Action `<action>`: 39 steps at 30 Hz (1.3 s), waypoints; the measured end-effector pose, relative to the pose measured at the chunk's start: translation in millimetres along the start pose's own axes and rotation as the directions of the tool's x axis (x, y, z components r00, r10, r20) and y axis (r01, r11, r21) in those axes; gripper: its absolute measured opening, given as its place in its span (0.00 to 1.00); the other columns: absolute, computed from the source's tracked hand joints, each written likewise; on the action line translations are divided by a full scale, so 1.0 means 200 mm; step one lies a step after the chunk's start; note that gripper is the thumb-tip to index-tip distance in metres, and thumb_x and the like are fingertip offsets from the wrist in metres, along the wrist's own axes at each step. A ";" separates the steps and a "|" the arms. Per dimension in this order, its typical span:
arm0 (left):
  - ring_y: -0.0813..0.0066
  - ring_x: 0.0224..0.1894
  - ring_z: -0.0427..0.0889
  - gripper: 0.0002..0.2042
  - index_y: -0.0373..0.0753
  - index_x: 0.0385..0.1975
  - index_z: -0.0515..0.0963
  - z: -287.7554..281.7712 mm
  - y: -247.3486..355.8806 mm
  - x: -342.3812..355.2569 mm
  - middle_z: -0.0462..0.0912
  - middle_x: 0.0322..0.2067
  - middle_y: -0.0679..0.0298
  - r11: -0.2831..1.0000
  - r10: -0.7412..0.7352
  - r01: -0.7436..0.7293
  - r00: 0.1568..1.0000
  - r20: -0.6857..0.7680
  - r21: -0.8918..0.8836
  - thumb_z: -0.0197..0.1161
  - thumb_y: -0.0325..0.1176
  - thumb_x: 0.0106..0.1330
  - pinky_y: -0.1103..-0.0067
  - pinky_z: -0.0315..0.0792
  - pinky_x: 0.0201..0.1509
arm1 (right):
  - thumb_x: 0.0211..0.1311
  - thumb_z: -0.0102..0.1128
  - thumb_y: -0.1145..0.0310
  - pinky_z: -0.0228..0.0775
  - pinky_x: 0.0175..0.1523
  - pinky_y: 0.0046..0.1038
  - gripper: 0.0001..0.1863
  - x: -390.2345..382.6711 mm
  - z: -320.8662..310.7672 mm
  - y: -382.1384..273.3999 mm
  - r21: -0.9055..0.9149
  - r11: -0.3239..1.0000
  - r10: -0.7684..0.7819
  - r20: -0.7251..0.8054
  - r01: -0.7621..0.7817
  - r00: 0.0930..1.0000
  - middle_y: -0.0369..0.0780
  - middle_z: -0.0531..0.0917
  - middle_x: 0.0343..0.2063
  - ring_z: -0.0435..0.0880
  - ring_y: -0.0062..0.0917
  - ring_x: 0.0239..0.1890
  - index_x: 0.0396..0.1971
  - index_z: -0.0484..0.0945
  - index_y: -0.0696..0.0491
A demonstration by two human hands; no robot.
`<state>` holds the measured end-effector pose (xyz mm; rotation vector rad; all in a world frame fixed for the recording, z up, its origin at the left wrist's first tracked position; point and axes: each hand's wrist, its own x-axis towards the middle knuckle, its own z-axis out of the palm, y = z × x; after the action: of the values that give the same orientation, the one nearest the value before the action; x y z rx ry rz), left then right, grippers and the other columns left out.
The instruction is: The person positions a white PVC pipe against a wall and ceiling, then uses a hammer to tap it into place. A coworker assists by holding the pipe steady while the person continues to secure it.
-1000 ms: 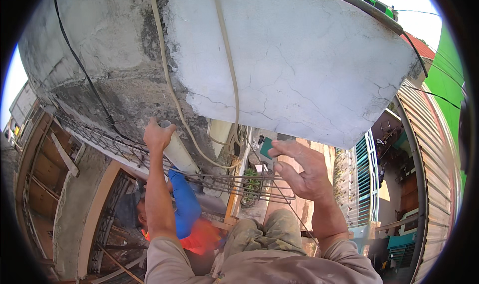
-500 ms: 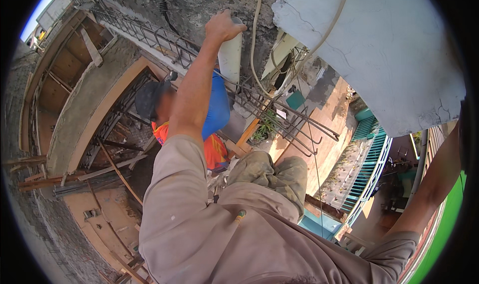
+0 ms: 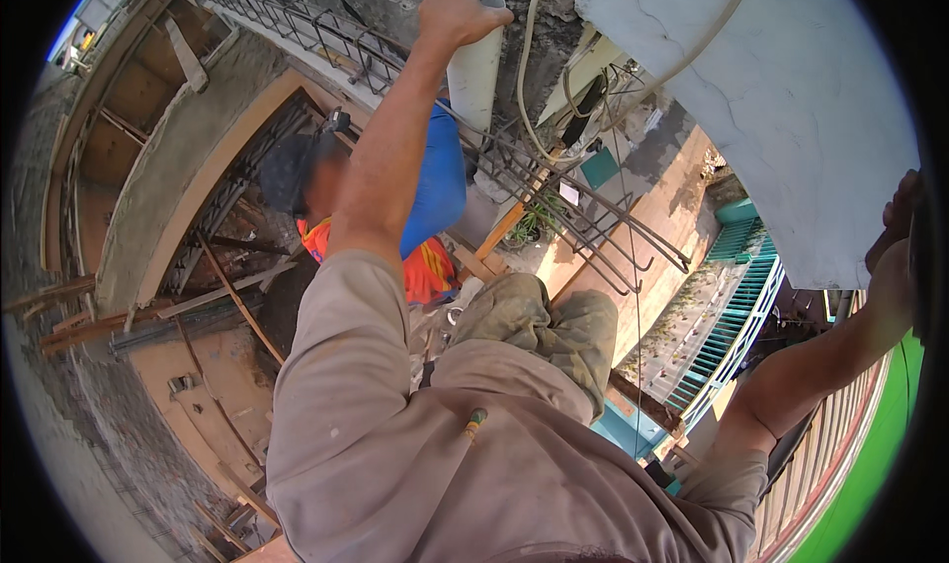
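My left hand (image 3: 457, 14) is closed round the upper end of a pale, upright pipe (image 3: 475, 81), with its open mouth showing beside my fingers. Steel reinforcing bars (image 3: 603, 222) run past the pipe's lower part and end in hooks. Far to the right, my right hand (image 3: 893, 219) is raised beside the edge of a cracked whitish wall (image 3: 751, 98). Its fingers are in shadow against the picture's dark rim, so their grip and anything in them cannot be made out.
Below my left arm is a co-worker in a dark cap (image 3: 289, 173) and a blue and orange top (image 3: 435, 182). A loose cable (image 3: 527, 79) loops by the wall. Timber formwork (image 3: 213, 187) lies left; a teal railing (image 3: 727, 316) stands lower right.
My left hand and the pipe's top appear higher and slightly right in the picture. My right arm has bent upward, bringing its hand into view. The whole view has shifted a little.
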<state>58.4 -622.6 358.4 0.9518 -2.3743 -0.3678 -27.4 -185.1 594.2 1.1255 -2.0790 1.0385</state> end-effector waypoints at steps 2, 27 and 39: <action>0.47 0.59 0.80 0.38 0.38 0.59 0.79 -0.01 0.02 -0.01 0.83 0.54 0.45 0.999 -0.027 0.027 1.000 0.004 -0.024 0.73 0.57 0.50 0.60 0.75 0.62 | 0.81 0.48 0.51 0.69 0.32 0.21 0.24 -0.15 0.23 0.04 0.238 0.947 0.198 0.099 -0.217 0.975 0.37 0.79 0.28 0.75 0.19 0.27 0.50 0.79 0.59; 0.45 0.55 0.80 0.37 0.36 0.55 0.80 -0.03 -0.01 -0.16 0.82 0.51 0.44 0.997 -0.009 0.002 0.995 -0.095 -0.075 0.75 0.56 0.48 0.58 0.75 0.60 | 0.71 0.55 0.70 0.70 0.29 0.21 0.24 -0.63 1.04 0.13 0.444 0.561 0.338 0.647 -0.698 0.683 0.37 0.78 0.31 0.75 0.15 0.26 0.64 0.71 0.62; 0.50 0.59 0.81 0.50 0.29 0.68 0.67 -0.04 -0.11 -0.21 0.79 0.58 0.41 0.904 0.098 -0.164 0.978 -0.183 -0.394 0.81 0.47 0.44 0.65 0.75 0.64 | 0.74 0.54 0.70 0.65 0.70 0.37 0.28 -0.32 1.15 0.01 0.461 0.887 -0.198 0.445 -0.034 0.873 0.56 0.75 0.65 0.74 0.51 0.68 0.72 0.67 0.53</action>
<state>101.3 -608.7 339.0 0.5977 -2.0859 -0.6772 -21.1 -346.9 418.9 1.8622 -2.1761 1.3567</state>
